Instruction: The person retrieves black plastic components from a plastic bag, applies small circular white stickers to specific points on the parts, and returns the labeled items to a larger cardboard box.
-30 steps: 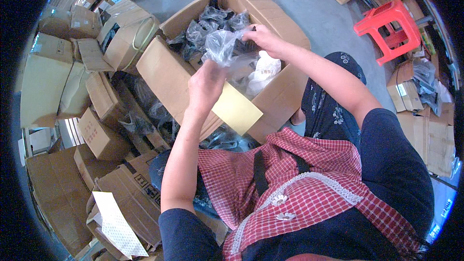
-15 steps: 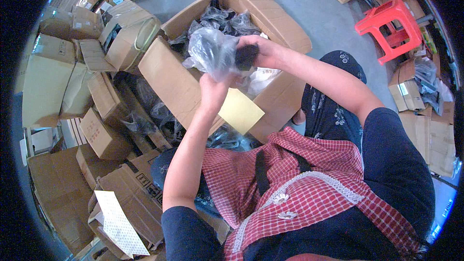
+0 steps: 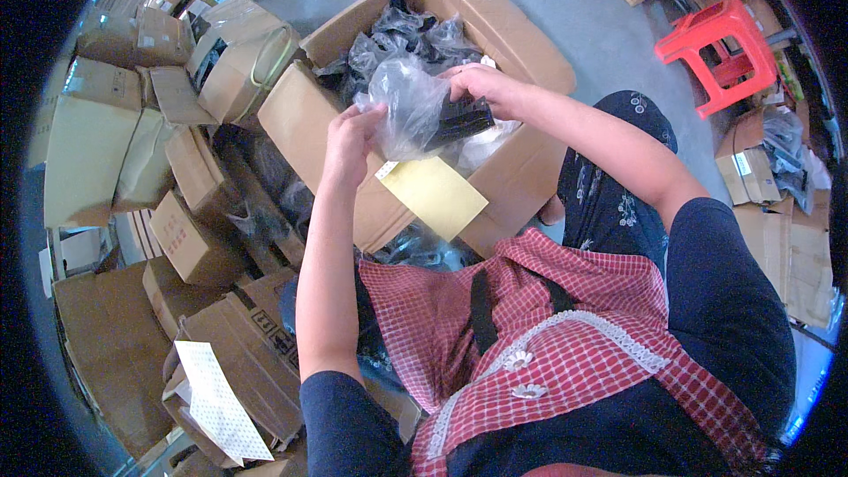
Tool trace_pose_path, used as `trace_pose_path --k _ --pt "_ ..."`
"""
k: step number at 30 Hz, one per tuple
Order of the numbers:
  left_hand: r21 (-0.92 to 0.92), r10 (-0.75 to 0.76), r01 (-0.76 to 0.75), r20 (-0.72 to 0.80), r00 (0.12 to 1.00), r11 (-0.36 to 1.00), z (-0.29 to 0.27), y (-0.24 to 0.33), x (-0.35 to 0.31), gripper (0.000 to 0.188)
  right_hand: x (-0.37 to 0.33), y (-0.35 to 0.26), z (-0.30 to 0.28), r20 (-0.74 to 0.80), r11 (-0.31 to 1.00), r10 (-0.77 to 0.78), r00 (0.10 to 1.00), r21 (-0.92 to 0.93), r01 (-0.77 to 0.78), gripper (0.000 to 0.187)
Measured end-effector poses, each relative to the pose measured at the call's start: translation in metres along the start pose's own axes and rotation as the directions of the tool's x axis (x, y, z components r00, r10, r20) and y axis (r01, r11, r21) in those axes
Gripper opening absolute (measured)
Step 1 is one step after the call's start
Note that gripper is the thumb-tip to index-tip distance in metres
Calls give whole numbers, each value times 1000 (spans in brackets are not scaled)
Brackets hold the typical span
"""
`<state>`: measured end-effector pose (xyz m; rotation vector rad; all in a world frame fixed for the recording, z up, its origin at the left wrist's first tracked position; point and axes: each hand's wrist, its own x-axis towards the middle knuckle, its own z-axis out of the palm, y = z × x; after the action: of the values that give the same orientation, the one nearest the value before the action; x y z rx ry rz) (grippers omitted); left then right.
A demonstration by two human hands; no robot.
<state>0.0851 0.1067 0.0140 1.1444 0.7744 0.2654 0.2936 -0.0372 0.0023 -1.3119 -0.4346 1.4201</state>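
Above an open cardboard box [image 3: 521,26], my two hands hold a clear plastic bag [image 3: 405,97] with a black part [image 3: 461,124] sticking out of its right end. My left hand [image 3: 353,137] pinches the bag's left side. The fingers of my right hand [image 3: 484,87] are closed on the black part at the bag's mouth. What kind of part it is, I cannot make out. Inside the box lie several black items in clear bags [image 3: 402,31]. A yellow sheet [image 3: 435,197] rests over the box's near flap, just below the bag.
Stacked cartons [image 3: 97,141] crowd the left side. A strip sheet of small labels [image 3: 223,402] lies on a carton at lower left. At the right stand a red plastic stool [image 3: 720,53] and a small carton with plastic bags [image 3: 746,163]. My knee is beside the box.
My left hand has moved left and up along the bag, away from its underside. The black part has turned and shows more of its length, lower right of the bag.
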Motion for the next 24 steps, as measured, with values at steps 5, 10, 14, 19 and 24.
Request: trace_pose_path --k 5,10,14,19,24 --pt "-106 352 -420 -387 853 901 -39 3 27 8 5 5 1 -49 935 -59 997 -352 38 54" --pt "107 718 -730 -325 616 675 -23 33 12 13 -1 4 4 -109 901 -210 972 -408 149 41" --pt "-15 419 -465 -410 810 885 -33 23 22 13 -8 2 13 60 646 -224 973 -738 194 56" --pt "-9 521 -607 -505 688 794 -60 19 38 19 -26 5 32 274 395 -79 958 -874 283 78" --pt "61 699 -827 -572 429 558 -53 58 21 22 -32 -2 21 116 201 -82 990 -971 130 87"
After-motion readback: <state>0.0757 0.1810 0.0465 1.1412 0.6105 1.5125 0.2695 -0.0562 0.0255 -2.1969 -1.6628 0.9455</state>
